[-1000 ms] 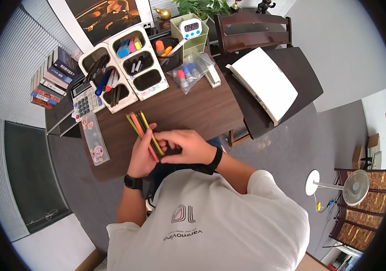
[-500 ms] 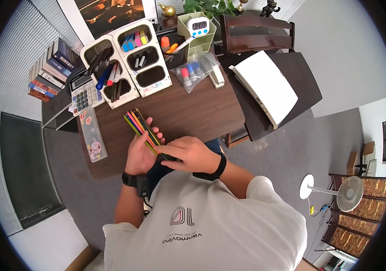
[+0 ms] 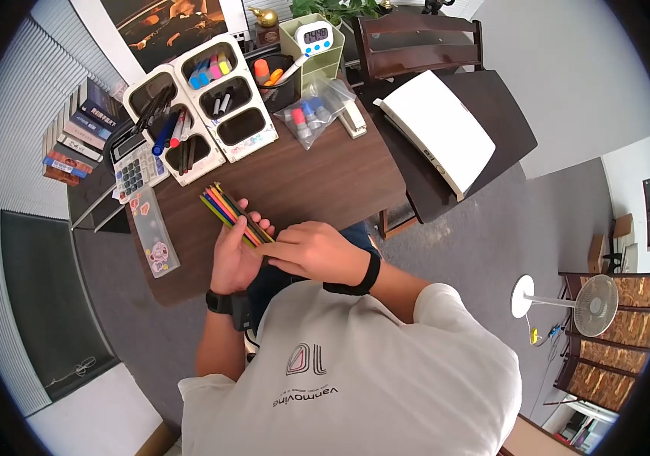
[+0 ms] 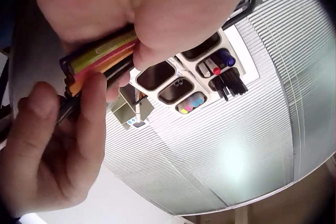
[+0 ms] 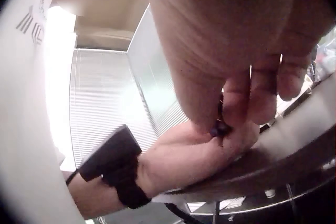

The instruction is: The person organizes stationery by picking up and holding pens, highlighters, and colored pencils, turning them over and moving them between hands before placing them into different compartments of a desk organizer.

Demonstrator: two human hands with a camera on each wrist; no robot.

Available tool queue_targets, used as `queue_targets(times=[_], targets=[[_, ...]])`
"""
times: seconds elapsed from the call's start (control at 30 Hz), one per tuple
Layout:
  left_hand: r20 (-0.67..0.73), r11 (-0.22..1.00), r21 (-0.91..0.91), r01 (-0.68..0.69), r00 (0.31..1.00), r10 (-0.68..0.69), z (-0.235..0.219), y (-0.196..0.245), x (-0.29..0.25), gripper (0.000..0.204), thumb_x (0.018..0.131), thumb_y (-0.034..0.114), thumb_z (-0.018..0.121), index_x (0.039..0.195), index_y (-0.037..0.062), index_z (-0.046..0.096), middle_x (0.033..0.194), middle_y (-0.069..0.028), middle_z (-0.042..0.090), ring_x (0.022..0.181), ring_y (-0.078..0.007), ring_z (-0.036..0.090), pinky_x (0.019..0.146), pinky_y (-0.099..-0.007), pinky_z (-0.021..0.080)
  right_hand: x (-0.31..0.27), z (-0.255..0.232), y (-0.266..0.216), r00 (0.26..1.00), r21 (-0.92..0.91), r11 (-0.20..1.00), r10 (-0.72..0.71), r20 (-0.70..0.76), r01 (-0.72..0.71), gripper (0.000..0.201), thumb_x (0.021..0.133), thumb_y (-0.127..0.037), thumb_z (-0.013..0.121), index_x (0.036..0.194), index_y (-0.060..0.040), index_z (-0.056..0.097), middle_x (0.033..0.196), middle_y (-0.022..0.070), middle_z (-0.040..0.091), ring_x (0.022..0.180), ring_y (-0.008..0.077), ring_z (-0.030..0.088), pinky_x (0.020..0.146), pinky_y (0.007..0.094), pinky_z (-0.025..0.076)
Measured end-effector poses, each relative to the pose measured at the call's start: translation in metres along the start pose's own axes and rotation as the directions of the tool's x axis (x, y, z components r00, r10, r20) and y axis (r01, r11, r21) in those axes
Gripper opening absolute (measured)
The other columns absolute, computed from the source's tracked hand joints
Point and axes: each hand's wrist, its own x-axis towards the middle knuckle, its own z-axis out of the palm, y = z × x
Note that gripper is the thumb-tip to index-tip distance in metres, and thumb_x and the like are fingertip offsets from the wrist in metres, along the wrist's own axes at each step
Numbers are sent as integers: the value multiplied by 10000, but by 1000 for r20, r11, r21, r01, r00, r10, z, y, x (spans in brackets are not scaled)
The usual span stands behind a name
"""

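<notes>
Head view: one pencil bundle gathered in two hands; how much is left cannot be told.
Left to right on the surface (image 3: 325, 182): one sticker-covered case (image 3: 152, 232), one calculator (image 3: 136, 173), two organizers (image 3: 184, 85), one clear bag (image 3: 311, 121), one stapler (image 3: 353, 120). Over the near edge, the left hand (image 3: 235, 257) wraps its grip around at least five pencils (image 3: 226, 209), exact count hidden; the right hand's (image 3: 321, 251) grip is narrow, pinching their near ends. None of these pencils stands in an organizer.
</notes>
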Motion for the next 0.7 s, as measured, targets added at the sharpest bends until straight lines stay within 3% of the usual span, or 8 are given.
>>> queue_targets(times=[0.07,0.27,0.3,0.37,0.4,0.47,0.57,0.7], targets=[[18,1000,4,2,1000,-2,-1,-2,-2,369,1128,215,507,1484,119,492,1160,-45,634,1104,-194,637,1018,-411,532,-3,6,2,990,15,999,-43,-134,45,306,849,-169,831,1138,-108,752,848,57,671,724,243,675,660,383,561],[-70,994,-106,9,997,-16,14,5,-1,335,1129,256,508,1427,104,537,1146,-36,651,1083,-189,641,995,-395,545,-5,-25,-12,956,92,980,-150,-251,178,311,804,-124,881,1082,-43,768,840,86,703,692,260,696,622,377,561],[-70,995,-100,13,997,-20,12,5,-1,335,1129,256,508,1427,104,537,1146,-36,651,1083,-189,641,995,-395,545,-5,-30,-12,955,92,980,-146,-257,175,311,804,-124,881,1082,-43,768,840,86,703,692,260,696,622,377,561],[-91,994,-105,33,995,-43,7,5,-1,319,1118,221,531,1412,97,548,1138,-46,659,1057,-189,650,977,-390,559,-2,-40,-10,869,132,975,-92,-486,178,309,797,-110,893,1067,-23,773,878,105,739,716,266,717,631,368,564],[-85,995,-99,32,996,-41,6,8,-1,319,1118,221,531,1412,97,548,1138,-46,659,1057,-189,650,977,-390,559,3,-44,-8,857,160,979,-30,-514,130,289,813,-99,878,1076,-34,777,915,107,762,745,275,728,653,362,569],[-145,996,85,32,989,-19,2,13,-5,314,1101,171,557,1405,89,548,1117,-62,663,1023,-191,661,967,-391,570,20,-39,8,867,88,996,71,-493,-31,253,871,-100,828,1106,-30,763,950,124,767,814,306,740,710,372,589],[-136,990,141,6,991,14,5,15,-6,330,1086,138,575,1409,79,540,1112,-79,663,1007,-202,664,965,-409,566,53,0,47,861,121,978,205,-466,-168,231,940,-110,750,1158,-34,742,1021,154,767,901,340,741,790,394,598],[-107,986,161,-51,992,69,2,8,-10,358,1106,191,544,1444,76,518,1141,-89,650,1064,-222,640,999,-438,538,87,31,76,876,214,962,247,-413,-170,242,972,-109,677,1198,-33,725,1081,178,755,944,372,728,836,431,589]])
